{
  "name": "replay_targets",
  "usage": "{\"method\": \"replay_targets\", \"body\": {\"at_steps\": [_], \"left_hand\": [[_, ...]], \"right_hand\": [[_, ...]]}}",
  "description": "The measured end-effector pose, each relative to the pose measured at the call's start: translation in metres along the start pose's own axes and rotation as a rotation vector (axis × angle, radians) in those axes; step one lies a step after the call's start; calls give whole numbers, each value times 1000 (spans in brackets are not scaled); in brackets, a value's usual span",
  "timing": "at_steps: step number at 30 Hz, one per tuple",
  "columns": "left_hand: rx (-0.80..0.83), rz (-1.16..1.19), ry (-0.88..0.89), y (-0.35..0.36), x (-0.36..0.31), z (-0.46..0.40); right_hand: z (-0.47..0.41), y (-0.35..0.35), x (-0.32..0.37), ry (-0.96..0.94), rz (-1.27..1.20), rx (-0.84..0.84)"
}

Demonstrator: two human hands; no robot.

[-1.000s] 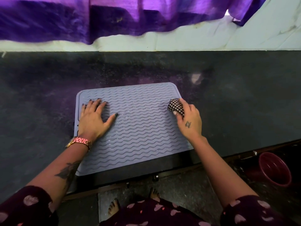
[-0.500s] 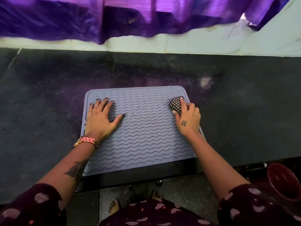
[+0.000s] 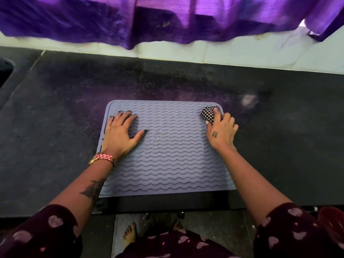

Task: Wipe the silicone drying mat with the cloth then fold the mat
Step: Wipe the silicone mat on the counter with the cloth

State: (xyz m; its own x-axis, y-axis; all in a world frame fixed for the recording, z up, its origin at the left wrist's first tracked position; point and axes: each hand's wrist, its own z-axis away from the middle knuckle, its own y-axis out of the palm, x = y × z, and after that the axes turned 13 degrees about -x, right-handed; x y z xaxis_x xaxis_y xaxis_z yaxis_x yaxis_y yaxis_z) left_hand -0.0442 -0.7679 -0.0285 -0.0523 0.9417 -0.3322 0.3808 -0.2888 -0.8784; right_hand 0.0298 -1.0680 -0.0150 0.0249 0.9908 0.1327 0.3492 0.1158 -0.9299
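Observation:
A grey-lilac silicone drying mat (image 3: 167, 157) with wavy ridges lies flat on the dark counter, its near edge at the counter's front. My left hand (image 3: 121, 135) presses flat on the mat's far left part, fingers spread. My right hand (image 3: 221, 129) holds a bunched black-and-white checked cloth (image 3: 209, 113) against the mat's far right corner. Small wet glints show in the middle of the mat.
The dark stone counter (image 3: 55, 127) runs wide to both sides, with a white tiled ledge (image 3: 223, 53) and a purple curtain (image 3: 167, 17) behind. A red bucket (image 3: 333, 220) stands on the floor at the lower right. My bare feet show below the counter edge.
My right hand has slid the cloth away from me, up to the mat's far right corner. My left hand has stayed pressed flat on the mat.

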Motion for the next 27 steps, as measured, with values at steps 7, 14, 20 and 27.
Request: {"method": "replay_targets", "body": {"at_steps": [7,14,20,27], "left_hand": [[-51,39,-16,2,0,1],[-63,28,-19,5,1,0],[-33,26,-7,5,4,0],[21,87,14,1,10,1]], "right_hand": [[-27,4,5,13,-60,-119],[-33,12,10,-5,-43,-80],[-8,16,42,27,12,-49],[-17,4,55,110,-158,-65]]}}
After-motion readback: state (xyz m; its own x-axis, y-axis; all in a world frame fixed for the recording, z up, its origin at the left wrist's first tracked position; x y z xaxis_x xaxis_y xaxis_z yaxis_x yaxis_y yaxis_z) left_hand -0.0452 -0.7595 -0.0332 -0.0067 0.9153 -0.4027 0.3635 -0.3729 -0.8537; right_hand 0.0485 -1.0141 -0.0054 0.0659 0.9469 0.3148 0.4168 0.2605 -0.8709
